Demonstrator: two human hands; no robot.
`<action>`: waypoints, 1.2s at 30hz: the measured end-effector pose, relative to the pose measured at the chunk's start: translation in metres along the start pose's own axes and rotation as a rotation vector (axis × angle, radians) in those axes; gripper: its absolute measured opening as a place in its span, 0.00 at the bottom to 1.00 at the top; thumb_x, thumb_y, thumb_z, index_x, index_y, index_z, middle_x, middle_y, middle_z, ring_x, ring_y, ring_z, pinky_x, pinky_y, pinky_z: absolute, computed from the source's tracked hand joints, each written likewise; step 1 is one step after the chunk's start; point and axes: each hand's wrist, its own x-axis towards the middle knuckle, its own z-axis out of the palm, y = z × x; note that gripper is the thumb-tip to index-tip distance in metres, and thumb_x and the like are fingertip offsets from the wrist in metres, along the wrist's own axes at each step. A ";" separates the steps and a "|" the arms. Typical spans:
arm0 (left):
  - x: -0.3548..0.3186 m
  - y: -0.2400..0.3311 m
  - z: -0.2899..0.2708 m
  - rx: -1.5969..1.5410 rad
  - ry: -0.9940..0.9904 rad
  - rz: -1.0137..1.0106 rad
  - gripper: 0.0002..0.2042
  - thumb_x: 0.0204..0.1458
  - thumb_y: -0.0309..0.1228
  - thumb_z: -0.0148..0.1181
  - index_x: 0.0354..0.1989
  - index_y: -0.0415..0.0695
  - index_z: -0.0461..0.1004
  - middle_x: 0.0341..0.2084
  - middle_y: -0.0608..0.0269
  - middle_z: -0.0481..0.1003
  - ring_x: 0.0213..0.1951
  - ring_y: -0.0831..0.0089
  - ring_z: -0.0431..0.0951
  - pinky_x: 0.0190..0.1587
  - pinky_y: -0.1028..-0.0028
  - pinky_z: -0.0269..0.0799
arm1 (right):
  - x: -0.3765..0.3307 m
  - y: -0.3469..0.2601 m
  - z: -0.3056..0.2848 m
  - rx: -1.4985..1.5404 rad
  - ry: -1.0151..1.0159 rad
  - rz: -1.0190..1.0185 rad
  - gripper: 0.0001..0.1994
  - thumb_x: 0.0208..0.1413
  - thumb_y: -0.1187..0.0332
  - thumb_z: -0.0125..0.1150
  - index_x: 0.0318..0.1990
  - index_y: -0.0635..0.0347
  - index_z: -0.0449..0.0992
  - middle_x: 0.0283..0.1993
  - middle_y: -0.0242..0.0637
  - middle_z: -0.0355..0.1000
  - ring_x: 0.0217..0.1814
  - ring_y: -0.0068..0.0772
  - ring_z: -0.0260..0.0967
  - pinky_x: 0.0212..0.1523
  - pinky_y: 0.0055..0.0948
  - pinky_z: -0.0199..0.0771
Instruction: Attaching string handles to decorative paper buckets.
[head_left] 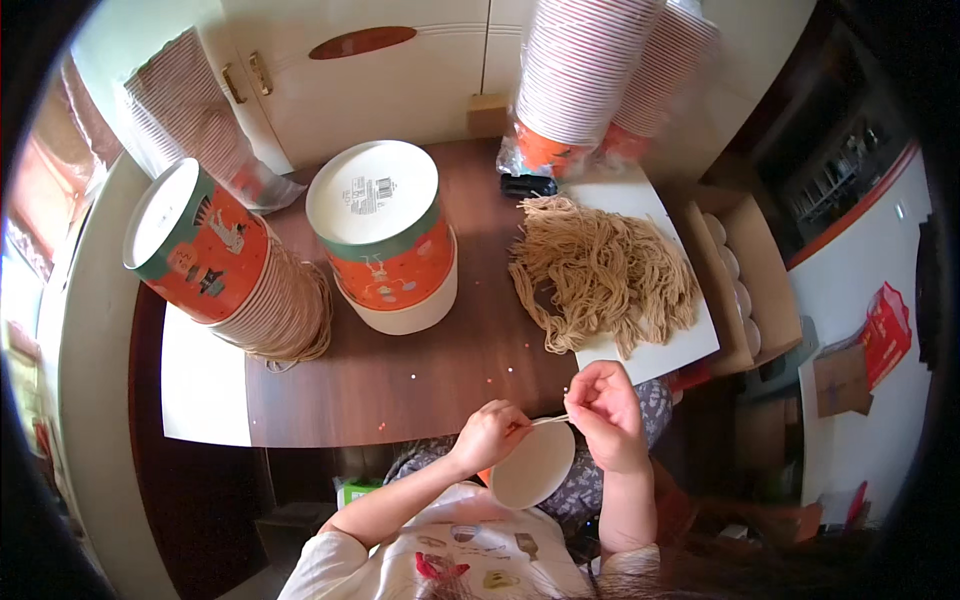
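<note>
Cup stacks stand left on the table, cord pile right, hands in front.

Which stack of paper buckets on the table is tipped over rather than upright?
The left stack of paper buckets, leaning on its side near the table's left edge; the middle stack of paper buckets stands upright.

Tall stacks of red-striped white paper cups run past the top edge. The left hand's fingers cover part of the round white paper bucket's rim. The thin beige cord is hidden where it enters both fists.
</note>
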 end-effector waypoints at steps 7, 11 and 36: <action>-0.002 -0.013 0.016 0.196 0.041 -0.013 0.04 0.38 0.27 0.60 0.23 0.42 0.74 0.22 0.58 0.71 0.31 0.62 0.72 0.36 0.67 0.69 | -0.024 -0.028 -0.001 -0.013 0.074 -0.122 0.12 0.47 0.84 0.50 0.40 0.64 0.61 0.34 0.31 0.62 0.31 0.14 0.58 0.29 0.11 0.58; 0.000 -0.012 0.019 0.233 0.032 -0.001 0.03 0.38 0.27 0.59 0.21 0.42 0.73 0.22 0.58 0.71 0.30 0.61 0.72 0.35 0.67 0.70 | -0.039 -0.035 -0.001 -0.051 0.058 -0.185 0.11 0.46 0.85 0.49 0.37 0.63 0.61 0.33 0.34 0.62 0.29 0.16 0.58 0.28 0.11 0.58; -0.036 -0.018 -0.071 -0.201 0.005 -0.466 0.11 0.42 0.28 0.65 0.31 0.34 0.75 0.20 0.64 0.75 0.23 0.82 0.72 0.27 0.81 0.70 | -0.060 -0.047 -0.008 -0.897 -0.023 0.064 0.14 0.41 0.75 0.63 0.39 0.60 0.72 0.24 0.32 0.68 0.15 0.19 0.59 0.16 0.19 0.58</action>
